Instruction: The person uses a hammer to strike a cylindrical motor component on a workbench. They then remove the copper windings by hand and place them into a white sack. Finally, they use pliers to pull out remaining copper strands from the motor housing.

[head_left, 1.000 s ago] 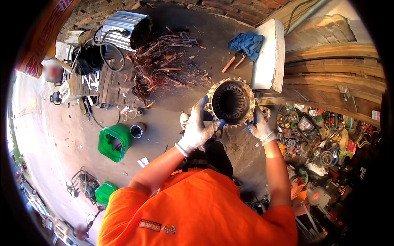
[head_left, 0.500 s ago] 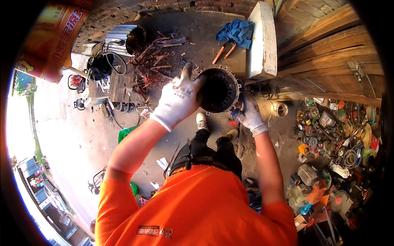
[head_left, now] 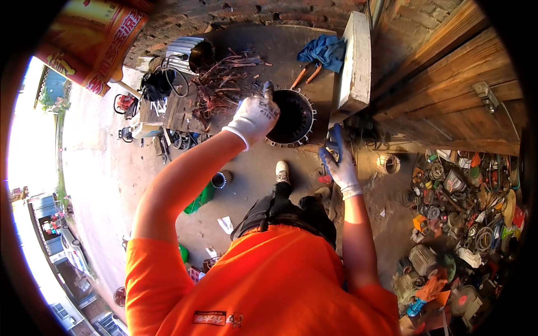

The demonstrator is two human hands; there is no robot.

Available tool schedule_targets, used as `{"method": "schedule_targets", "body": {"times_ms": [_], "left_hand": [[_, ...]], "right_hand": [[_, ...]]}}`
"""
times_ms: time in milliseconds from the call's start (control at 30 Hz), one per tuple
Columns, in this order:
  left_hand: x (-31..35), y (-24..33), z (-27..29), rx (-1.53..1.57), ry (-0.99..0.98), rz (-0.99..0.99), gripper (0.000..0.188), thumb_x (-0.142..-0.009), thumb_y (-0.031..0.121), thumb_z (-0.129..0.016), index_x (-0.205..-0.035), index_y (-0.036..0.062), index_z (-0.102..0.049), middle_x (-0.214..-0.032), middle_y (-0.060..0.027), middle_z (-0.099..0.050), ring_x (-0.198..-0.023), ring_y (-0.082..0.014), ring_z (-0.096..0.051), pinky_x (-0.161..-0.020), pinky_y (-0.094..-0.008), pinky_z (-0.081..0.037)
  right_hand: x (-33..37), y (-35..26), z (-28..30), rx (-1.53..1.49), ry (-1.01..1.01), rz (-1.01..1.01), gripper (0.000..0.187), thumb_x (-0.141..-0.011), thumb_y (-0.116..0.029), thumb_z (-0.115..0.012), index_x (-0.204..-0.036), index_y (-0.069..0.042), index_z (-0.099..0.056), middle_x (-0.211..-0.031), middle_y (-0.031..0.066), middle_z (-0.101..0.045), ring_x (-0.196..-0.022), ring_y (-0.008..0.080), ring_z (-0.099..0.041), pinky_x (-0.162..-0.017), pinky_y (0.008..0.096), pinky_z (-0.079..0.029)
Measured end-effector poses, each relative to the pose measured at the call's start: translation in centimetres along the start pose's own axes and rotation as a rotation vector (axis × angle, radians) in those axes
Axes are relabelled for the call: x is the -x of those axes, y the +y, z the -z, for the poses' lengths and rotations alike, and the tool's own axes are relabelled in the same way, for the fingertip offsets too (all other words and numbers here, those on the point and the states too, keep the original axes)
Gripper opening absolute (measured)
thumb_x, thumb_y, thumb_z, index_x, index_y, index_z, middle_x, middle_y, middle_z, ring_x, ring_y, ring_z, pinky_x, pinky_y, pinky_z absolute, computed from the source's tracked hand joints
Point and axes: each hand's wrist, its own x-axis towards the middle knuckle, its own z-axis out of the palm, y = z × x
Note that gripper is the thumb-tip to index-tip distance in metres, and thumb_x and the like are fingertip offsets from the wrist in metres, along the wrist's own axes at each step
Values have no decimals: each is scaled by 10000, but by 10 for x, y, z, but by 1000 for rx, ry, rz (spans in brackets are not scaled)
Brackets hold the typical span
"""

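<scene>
Brick wall (head_left: 263,15) behind a dark worktop (head_left: 280,45)

White slab (head_left: 353,64) stands along the right edge; reddish scraps (head_left: 221,81) lie toward the left. Toothed metal ring (head_left: 292,120) sits at the front edge, near the right corner. Left hand (head_left: 256,115) touches its left side; how firmly it grips cannot be told. Right hand (head_left: 342,167), beyond the front edge, is empty, fingers spread.

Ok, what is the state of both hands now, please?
Left hand: at left side of hollow, dark metal cylinder; grip unclear.
Right hand: open, empty.
</scene>
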Motion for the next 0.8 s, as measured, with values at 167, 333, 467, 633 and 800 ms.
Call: {"method": "schedule_targets", "body": {"times_ms": [167,333,467,633,800], "left_hand": [[9,-10,14,227,26,91,296,-833,150,-590,-1088,23,-669,-1461,-271,-368,-978,-357,-671,-812,-401,-556],[50,-30,8,531,443,253,273,-787,269,-658,-966,66,-692,-1061,-236,-643,-887,-390,-658,-807,-437,-537],[95,-51,21,822,558,401,226,-794,154,-658,-967,15,-701,-955,-145,-677,-781,-254,-654,-704,-349,-518],[143,-89,-52,1429,671,645,262,-811,95,-668,-1040,-29,-690,-950,-51,-706,-783,-82,-624,-704,-241,-504],[155,-107,-142,2048,740,857,247,-886,65,-600,-1098,-51,-649,-983,-91,-705,-845,-149,-673,-708,-236,-525]], "right_hand": [[29,31,17,-134,96,-1,791,-869,-123,-710,-1521,-124,-263,-1409,136,-471,-979,157,-573,-845,305,-520],[54,42,27,-229,116,-92,714,-929,-20,-600,-1532,-168,-248,-1334,45,-525,-948,77,-562,-811,197,-469],[63,41,25,-272,128,-106,697,-935,-26,-593,-1530,-173,-260,-1319,32,-526,-924,64,-541,-784,181,-459],[58,23,13,-279,176,-78,684,-917,22,-577,-1518,-134,-291,-1328,47,-524,-902,50,-543,-795,172,-473],[42,-29,0,-432,398,61,712,-893,-33,-613,-1509,-32,-255,-1351,125,-506,-1050,143,-556,-876,228,-482]]}}
